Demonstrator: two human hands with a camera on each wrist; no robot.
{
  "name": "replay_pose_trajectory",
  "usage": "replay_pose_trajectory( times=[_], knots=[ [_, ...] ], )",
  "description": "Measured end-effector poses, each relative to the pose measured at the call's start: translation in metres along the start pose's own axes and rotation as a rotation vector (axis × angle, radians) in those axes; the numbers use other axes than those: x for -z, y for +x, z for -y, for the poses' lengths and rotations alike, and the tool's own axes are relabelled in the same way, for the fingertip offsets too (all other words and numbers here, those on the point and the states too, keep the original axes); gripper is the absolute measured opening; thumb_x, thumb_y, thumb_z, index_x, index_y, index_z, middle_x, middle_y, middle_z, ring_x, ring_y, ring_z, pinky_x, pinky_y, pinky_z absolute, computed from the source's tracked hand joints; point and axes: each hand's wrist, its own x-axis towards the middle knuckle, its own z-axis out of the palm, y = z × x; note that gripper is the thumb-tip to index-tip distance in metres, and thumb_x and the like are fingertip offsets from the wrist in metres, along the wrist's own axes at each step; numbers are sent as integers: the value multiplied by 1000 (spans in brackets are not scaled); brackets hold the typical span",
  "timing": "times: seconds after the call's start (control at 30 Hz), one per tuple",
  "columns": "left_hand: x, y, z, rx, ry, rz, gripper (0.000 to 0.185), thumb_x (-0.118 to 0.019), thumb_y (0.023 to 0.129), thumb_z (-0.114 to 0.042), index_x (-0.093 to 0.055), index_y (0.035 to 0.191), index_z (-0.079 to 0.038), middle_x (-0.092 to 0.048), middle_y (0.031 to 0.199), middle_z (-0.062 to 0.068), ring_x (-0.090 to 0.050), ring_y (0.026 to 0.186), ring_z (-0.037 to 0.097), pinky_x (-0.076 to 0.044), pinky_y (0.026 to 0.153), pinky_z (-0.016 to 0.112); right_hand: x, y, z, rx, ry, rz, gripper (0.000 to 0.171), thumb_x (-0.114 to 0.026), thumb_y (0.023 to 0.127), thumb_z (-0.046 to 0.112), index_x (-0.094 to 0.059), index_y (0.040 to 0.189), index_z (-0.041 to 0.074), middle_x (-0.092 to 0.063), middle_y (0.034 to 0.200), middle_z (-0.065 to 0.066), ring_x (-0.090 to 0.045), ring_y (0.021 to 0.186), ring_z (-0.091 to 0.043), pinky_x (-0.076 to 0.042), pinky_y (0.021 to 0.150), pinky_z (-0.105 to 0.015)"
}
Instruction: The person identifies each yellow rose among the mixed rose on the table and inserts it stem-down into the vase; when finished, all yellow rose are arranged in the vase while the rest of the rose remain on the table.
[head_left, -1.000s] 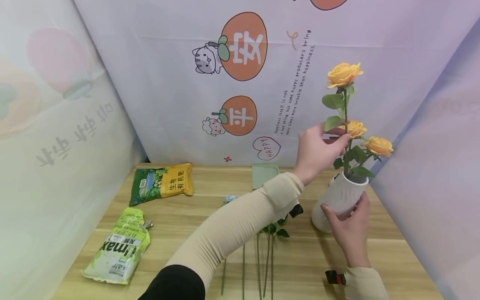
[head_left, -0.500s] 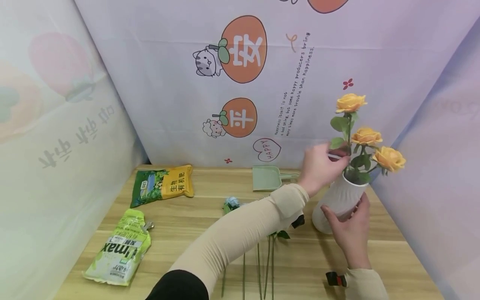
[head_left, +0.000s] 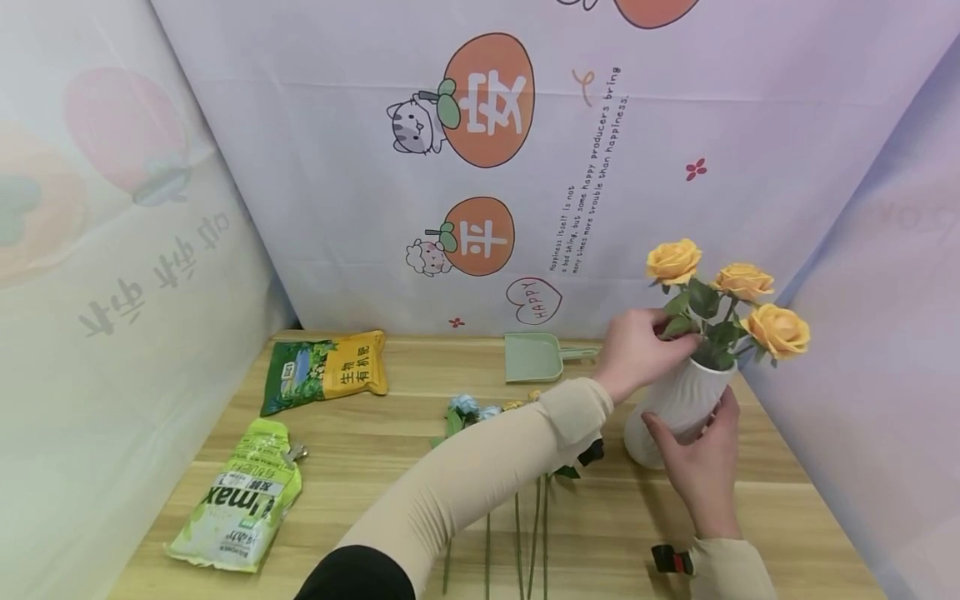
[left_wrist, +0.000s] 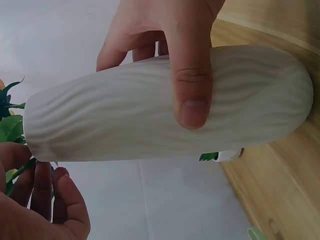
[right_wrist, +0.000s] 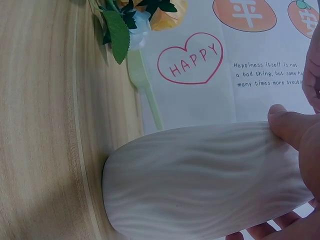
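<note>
Steadying vase (head_left: 678, 404), right grip (head_left: 701, 462) around.

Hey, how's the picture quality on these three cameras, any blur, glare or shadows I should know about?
Head view: even soft light, sharp, no glare; the side backdrop panels look washed out, and only faint shadow lies under the white vase. Left wrist view: very close, right hand on the vase, left hand slightly soft. Right wrist view: vase sharp, dim shadow at its base.

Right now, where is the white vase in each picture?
Head: white vase at right, gripped by the right hand.
Left wrist: it lies sideways across the middle.
Right wrist: it fills the bottom.
Shared landmark: the wooden table.
</note>
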Motion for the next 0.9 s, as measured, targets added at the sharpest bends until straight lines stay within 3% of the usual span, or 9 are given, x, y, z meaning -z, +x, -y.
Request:
replay_pose_trajectory(
  times=[0.2,0.57,0.9],
  knots=[
    [1,-2,2,40,-40,4,21,-89,89,-40,-85,95,-21,-74,77,-18,-60,65,-12,-52,59,10,0,0,1,-5,-14,-2,115,-93,86,17,-18,172,19,-40,160,-21,-47,136,-44,-45,99,-68],
    [5,-8,8,42,-61,40,23,-89,89,-43,-86,98,-23,-76,82,-22,-61,71,-16,-51,66,8,0,-1,-1,-12,-15,-10,111,-92,87,20,-20,171,28,-42,159,-17,-50,135,-36,-45,98,-60],
    [20,-12,11,50,-190,109,25,-88,92,-35,-84,109,-17,-76,90,-20,-67,77,-10,-57,69,12,-1,0,0,-6,19,-2,112,-93,86,16,-20,171,24,-41,158,-20,-48,136,-39,-44,102,-69]
  ],
)
